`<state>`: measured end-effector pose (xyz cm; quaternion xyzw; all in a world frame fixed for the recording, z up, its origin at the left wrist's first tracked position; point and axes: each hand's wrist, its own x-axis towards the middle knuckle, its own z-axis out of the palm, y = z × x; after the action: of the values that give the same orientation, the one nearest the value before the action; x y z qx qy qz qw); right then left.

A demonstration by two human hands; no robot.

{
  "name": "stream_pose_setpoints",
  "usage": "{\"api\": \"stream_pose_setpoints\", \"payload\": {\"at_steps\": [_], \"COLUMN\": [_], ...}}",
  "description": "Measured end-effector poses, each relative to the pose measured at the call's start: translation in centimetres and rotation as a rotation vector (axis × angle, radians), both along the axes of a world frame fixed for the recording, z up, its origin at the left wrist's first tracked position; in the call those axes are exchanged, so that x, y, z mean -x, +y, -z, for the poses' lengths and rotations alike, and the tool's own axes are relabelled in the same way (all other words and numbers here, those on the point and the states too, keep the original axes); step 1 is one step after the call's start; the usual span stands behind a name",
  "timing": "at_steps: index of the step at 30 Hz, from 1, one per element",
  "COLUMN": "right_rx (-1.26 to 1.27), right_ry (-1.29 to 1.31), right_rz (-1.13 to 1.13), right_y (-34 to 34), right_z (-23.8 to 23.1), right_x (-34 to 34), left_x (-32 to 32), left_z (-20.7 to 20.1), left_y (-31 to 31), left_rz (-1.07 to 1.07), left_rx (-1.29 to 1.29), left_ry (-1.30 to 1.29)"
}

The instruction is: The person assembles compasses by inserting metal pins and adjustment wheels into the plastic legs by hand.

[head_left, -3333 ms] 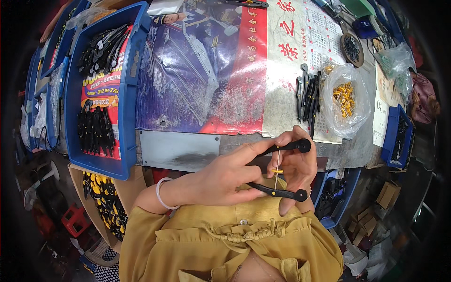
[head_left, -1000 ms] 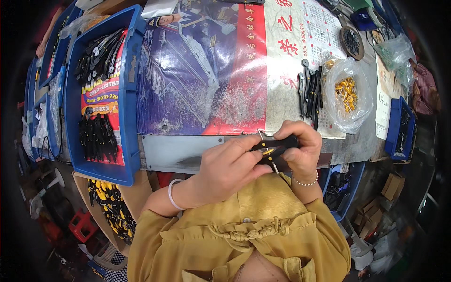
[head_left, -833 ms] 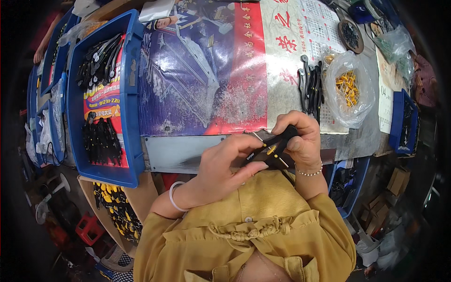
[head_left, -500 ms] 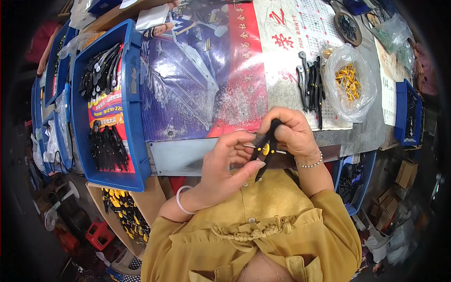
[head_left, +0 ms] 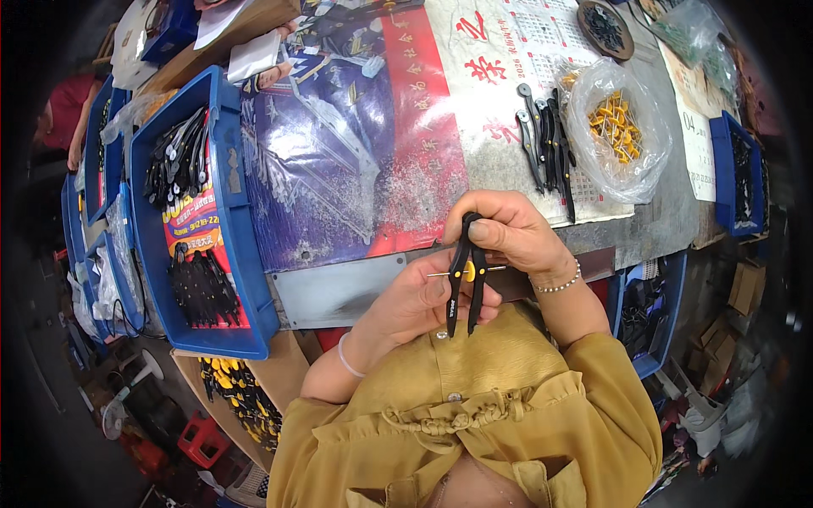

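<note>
The right hand [head_left: 512, 237] pinches the top of a black two-legged tool [head_left: 455, 296] between thumb and fingers, in the middle of the frame. The left hand [head_left: 415, 292] is by the tool's legs, with its fingers curled behind them. I cannot tell how tightly it grips. The tool points its two tips down, and its legs are a little apart. A thin metal rod [head_left: 438, 274] goes across both legs, with a round yellow piece [head_left: 469, 271] on it between them.

A white bangle [head_left: 345, 356] is on the left wrist and a string of beads [head_left: 561, 282] is on the right one. The person wears a mustard yellow shirt [head_left: 466, 381].

Past the hands, a shiny poster [head_left: 330, 161] covers the table. Right of the middle, more black tool parts [head_left: 550, 152] lie in a bunch. Just beside them is a clear bag [head_left: 648, 173] of yellow pieces [head_left: 616, 127]. A round dish [head_left: 629, 46] sits at the upper right. On the left, a blue bin [head_left: 233, 169] holds two piles of black parts [head_left: 178, 161]. Under it, at the lower left, is a cardboard box [head_left: 275, 364] of black and yellow things [head_left: 241, 398].
</note>
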<state>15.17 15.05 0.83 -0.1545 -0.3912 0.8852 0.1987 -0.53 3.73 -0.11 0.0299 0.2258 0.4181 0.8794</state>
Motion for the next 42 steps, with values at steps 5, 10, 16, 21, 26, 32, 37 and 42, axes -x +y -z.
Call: {"api": "stream_pose_setpoints", "payload": {"at_steps": [5,10,16,21,26,32,37,42], "right_rx": [-0.08,-0.115,-0.158,0.041,-0.476,-0.612,-0.637,-0.681], "right_ry": [-0.086,-0.113,-0.221,-0.317,-0.489,-0.638,-0.686,-0.643], "right_rz": [0.028,0.016,0.064,0.236,0.064,0.079,0.187,0.137], "right_y": [-0.1,0.1,0.2,-0.3,-3.0,-4.9,-5.2,-5.1], "right_z": [0.2,0.2,0.6,-0.8,1.0,0.1,-0.9,0.0], "right_x": [0.2,0.2,0.4,0.6,-1.8,-1.6,0.0,-0.4], "left_x": [0.2,-0.2,0.4,0.5,0.6,0.7,0.3,1.1], "left_z": [0.4,0.4,-0.3,-0.5,0.0,0.1,-0.6,-0.1], "left_y": [0.1,0.0,0.0,-0.6,-0.4,-0.5,-0.5,-0.8], "left_rz": [-0.007,-0.041,-0.034,-0.04,-0.284,-0.208,-0.31,-0.26], "left_rx": [-0.042,-0.026,-0.104,-0.156,-0.118,-0.217,-0.232,-0.254], "left_ry": [0.006,0.032,0.409,0.632,0.596,0.717,0.776,0.796]}}
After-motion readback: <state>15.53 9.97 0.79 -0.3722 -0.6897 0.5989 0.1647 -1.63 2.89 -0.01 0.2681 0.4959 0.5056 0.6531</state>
